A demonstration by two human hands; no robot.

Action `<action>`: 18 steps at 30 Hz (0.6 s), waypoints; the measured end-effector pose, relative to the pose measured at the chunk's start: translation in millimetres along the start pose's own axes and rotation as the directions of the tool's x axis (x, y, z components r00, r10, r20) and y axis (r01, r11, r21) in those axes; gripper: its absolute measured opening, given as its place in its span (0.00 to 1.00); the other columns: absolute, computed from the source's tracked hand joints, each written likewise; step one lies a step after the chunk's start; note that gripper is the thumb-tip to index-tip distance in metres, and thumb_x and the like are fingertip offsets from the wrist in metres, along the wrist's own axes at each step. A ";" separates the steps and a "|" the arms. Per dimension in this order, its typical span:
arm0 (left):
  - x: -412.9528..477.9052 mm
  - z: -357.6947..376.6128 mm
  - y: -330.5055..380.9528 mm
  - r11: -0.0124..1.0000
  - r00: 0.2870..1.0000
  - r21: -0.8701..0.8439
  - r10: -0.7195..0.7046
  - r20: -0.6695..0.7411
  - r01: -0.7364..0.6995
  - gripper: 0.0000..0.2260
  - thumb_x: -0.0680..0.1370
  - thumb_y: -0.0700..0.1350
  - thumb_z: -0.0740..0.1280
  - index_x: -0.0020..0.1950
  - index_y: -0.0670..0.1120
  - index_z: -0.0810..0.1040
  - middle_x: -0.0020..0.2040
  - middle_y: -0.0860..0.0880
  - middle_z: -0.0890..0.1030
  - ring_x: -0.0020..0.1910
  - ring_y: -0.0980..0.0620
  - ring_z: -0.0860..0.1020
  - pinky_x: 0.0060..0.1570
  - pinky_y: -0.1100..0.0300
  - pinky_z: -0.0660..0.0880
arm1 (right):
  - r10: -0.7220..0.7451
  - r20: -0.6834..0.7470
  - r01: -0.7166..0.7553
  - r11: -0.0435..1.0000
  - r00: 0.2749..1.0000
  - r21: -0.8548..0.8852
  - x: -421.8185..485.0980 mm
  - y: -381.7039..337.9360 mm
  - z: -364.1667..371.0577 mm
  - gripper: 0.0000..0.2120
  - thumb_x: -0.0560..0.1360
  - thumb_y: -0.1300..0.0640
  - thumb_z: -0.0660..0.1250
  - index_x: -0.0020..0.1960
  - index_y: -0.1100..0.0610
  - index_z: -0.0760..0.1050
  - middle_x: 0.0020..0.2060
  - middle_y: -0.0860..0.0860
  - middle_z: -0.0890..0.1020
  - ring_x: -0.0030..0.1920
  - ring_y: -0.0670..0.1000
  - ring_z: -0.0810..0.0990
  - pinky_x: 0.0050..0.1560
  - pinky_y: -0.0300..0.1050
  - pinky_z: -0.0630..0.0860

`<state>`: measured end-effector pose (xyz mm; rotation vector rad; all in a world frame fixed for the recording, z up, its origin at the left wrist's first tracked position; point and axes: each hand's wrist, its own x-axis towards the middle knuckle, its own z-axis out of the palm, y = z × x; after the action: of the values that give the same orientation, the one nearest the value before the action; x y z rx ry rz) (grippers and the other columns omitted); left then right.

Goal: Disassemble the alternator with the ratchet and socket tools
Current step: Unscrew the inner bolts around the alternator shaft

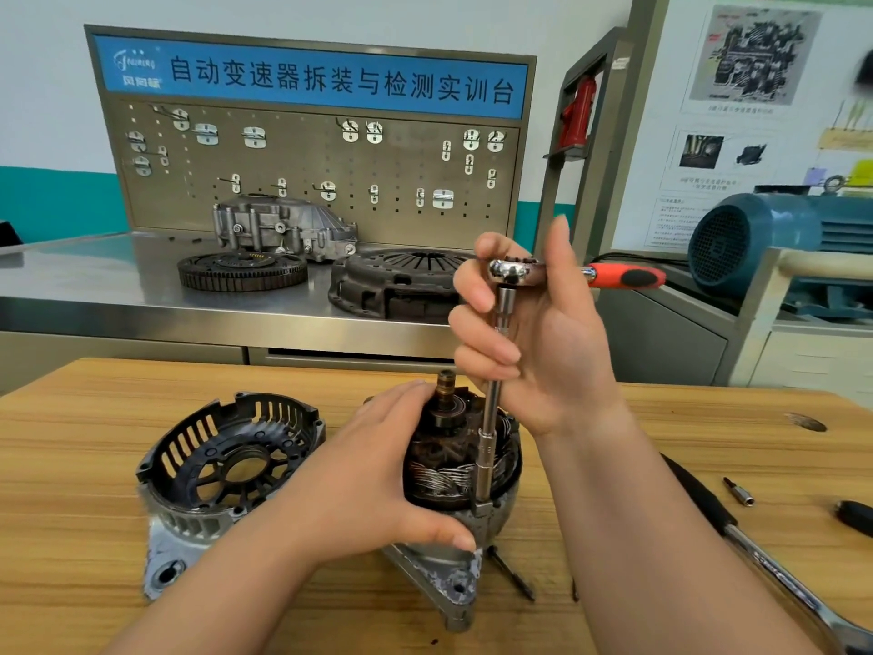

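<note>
The alternator body [465, 470], its copper windings exposed and the rotor shaft pointing up, stands on the wooden table [71, 456]. My left hand [378, 479] grips its left side, thumb along the lower rim. My right hand [534, 333] holds the chrome head of the ratchet [512, 269], whose red and black handle [628, 276] sticks out to the right. A long extension with a socket [486, 446] runs straight down from the ratchet to the alternator's front right edge. The removed rear cover [222, 460] lies to the left, open side up.
A long breaker bar [756, 555] lies along the table's right side, with a small bit [739, 491] and a black handle [855, 515] beyond it. Two loose bolts [512, 574] lie in front of the alternator. A steel bench behind carries a flywheel [243, 271], clutch cover [397, 281] and housing.
</note>
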<state>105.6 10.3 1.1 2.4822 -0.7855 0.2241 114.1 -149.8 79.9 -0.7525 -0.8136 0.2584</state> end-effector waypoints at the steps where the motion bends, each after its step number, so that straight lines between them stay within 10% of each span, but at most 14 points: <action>1: -1.1 -0.9 2.5 0.999 0.999 -0.043 0.018 -0.047 -0.020 0.54 0.57 0.75 0.68 0.76 0.58 0.49 0.75 0.64 0.54 0.73 0.64 0.52 0.74 0.54 0.58 | -0.020 -0.014 0.019 0.999 1.000 -0.040 -1.6 0.5 1.3 0.22 0.76 0.39 0.53 0.48 0.58 0.70 0.32 0.51 0.73 0.22 0.44 0.67 0.20 0.34 0.63; 6: -4.9 3.7 26.1 0.970 0.845 -0.051 0.181 -0.503 -0.238 0.20 0.74 0.62 0.61 0.62 0.54 0.75 0.58 0.60 0.77 0.62 0.61 0.73 0.60 0.58 0.73 | -0.065 -0.109 0.044 0.981 0.992 -0.187 -8.5 1.5 -0.4 0.24 0.74 0.37 0.52 0.49 0.56 0.73 0.38 0.52 0.79 0.37 0.49 0.77 0.36 0.42 0.71; 12: -2.3 20.4 44.1 0.934 0.916 -0.299 0.063 -0.396 -0.193 0.05 0.78 0.52 0.58 0.49 0.60 0.73 0.44 0.62 0.82 0.35 0.66 0.76 0.35 0.70 0.70 | -0.103 -0.156 0.061 0.965 0.982 -0.254 -15.3 1.2 -1.2 0.23 0.75 0.40 0.52 0.53 0.57 0.72 0.42 0.53 0.81 0.43 0.51 0.78 0.43 0.46 0.71; 15: -3.0 19.9 41.8 0.907 0.911 -0.366 0.042 -0.410 -0.206 0.05 0.76 0.56 0.58 0.47 0.58 0.73 0.41 0.61 0.83 0.34 0.54 0.79 0.33 0.57 0.74 | -0.160 -0.182 0.076 0.915 0.970 -0.395 -17.0 1.5 6.4 0.22 0.77 0.41 0.52 0.55 0.57 0.72 0.44 0.55 0.82 0.43 0.52 0.79 0.42 0.46 0.73; 18: -5.1 21.0 41.2 0.889 0.910 -0.401 0.039 -0.413 -0.220 0.09 0.74 0.58 0.58 0.47 0.57 0.75 0.41 0.61 0.83 0.40 0.52 0.81 0.38 0.54 0.76 | -0.364 -0.102 0.172 0.647 0.926 -0.743 -19.7 5.4 16.0 0.13 0.80 0.48 0.54 0.55 0.53 0.73 0.46 0.53 0.83 0.44 0.49 0.81 0.42 0.42 0.76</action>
<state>77.8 -26.9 -0.6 1.8721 -0.7336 0.5191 89.5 -147.3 72.3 -1.3653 -0.7730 -0.4720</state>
